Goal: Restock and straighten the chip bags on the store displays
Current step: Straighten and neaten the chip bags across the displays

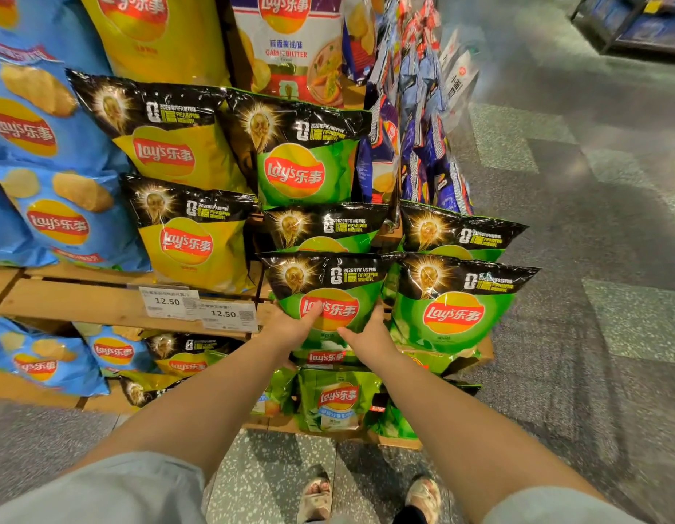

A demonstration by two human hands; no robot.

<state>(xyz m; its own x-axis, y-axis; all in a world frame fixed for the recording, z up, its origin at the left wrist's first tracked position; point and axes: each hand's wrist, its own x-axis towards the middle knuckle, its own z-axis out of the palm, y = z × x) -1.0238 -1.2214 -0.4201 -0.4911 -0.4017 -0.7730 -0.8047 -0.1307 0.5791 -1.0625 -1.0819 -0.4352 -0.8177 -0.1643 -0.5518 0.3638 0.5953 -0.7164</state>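
Fingers (316, 310) of our left hand (290, 327) and right hand (368, 336) curl around the lower edge of a green chip bag (328, 285). We hold it upright on the wooden shelf (82, 304), just beside another green bag (453, 300).

a speckled grey terrazzo floor (593, 259) fills the right side, laid in a patchwork of lighter greenish and darker grey square tiles, with soft shadows across it. pale wooden slatted shelving (82, 300) runs along the left, its front plank carrying two white paper price labels (200, 306) (both read 12.50). in the far upper right corner stands a dark metal-framed shelf unit (631, 24), blurred, its contents bluish and unclear.
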